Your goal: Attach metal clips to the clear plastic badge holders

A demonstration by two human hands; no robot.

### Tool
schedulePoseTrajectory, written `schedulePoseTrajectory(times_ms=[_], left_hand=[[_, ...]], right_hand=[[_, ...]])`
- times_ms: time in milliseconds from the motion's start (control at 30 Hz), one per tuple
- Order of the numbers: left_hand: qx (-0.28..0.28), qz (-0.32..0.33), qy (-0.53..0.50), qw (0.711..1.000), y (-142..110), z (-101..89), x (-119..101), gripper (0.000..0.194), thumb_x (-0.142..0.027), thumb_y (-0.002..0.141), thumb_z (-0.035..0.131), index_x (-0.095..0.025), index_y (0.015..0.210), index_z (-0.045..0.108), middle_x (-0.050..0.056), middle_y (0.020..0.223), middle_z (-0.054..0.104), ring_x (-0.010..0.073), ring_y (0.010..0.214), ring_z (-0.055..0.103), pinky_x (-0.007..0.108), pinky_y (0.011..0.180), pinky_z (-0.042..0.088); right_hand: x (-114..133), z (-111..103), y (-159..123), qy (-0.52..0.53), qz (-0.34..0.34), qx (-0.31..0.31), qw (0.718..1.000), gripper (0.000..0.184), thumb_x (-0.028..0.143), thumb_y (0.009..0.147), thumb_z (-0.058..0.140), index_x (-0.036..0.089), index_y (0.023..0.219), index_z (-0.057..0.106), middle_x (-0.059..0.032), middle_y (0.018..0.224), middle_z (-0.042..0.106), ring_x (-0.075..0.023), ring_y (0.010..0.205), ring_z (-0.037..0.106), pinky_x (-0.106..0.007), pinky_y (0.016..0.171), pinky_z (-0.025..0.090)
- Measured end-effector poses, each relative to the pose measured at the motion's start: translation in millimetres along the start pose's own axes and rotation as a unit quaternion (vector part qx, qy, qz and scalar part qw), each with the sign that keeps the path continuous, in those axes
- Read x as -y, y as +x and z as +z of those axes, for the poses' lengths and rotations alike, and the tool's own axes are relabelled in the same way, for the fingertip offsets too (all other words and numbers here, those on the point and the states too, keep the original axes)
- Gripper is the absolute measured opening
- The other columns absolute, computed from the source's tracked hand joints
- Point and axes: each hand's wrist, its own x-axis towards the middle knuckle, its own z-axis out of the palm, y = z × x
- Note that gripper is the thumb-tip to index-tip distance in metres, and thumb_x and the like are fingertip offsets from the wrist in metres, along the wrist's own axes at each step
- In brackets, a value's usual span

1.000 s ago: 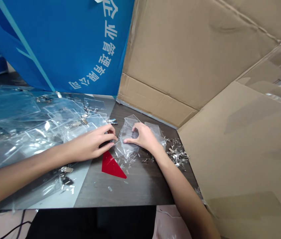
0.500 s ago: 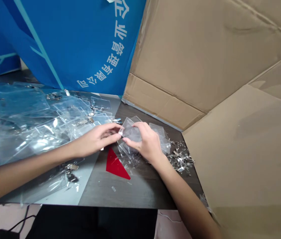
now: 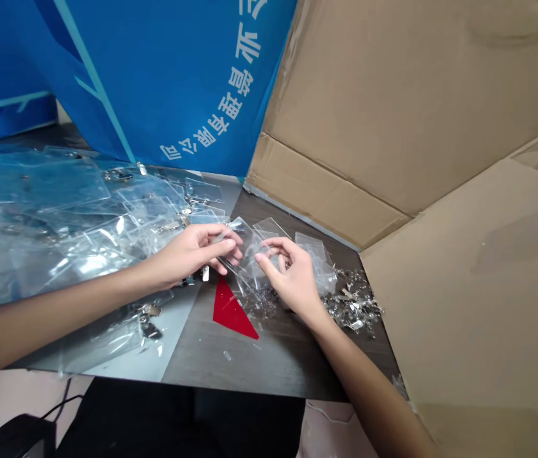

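My left hand (image 3: 196,254) is shut on a clear plastic badge sleeve (image 3: 245,256), gripping its left edge and tilting it above the table. My right hand (image 3: 294,275) is next to the sleeve's right side, its curled fingers apart and its fingertips close to the plastic. Whether they touch it is hard to tell. Another clear sleeve (image 3: 315,262) lies flat just beyond my right hand. Below my hands lies a red plastic triangle (image 3: 231,313).
A large heap of clear sleeves (image 3: 44,219) with metal clips covers the left of the dark table (image 3: 278,362). Loose metal clips (image 3: 353,306) lie at the right, and small clear bits are scattered about. Cardboard sheets (image 3: 464,286) and a blue printed banner (image 3: 154,76) form the back and right walls.
My hands have moved apart. My right hand has come away from the sleeve, which my left hand now lifts and tilts. The whole view has shifted slightly to the right.
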Motion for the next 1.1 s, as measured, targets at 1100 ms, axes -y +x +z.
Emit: schedulePoseTrajectory(times_ms=[1100], left_hand=[[0.013, 0.000, -0.071, 0.997, -9, 12.6, 5, 0.025, -0.031, 0.098, 0.086, -0.016, 0.112, 0.072, 0.008, 0.098, 0.085, 0.0196, 0.088, 0.080, 0.033, 0.085, 0.065]], right_hand=[[12, 10, -20, -0.069, -0.166, -0.046, 0.983, 0.019, 0.037, 0.101, 0.079, 0.024, 0.113, 0.072, -0.0024, 0.089, 0.071, -0.0197, 0.077, 0.071, -0.035, 0.070, 0.061]])
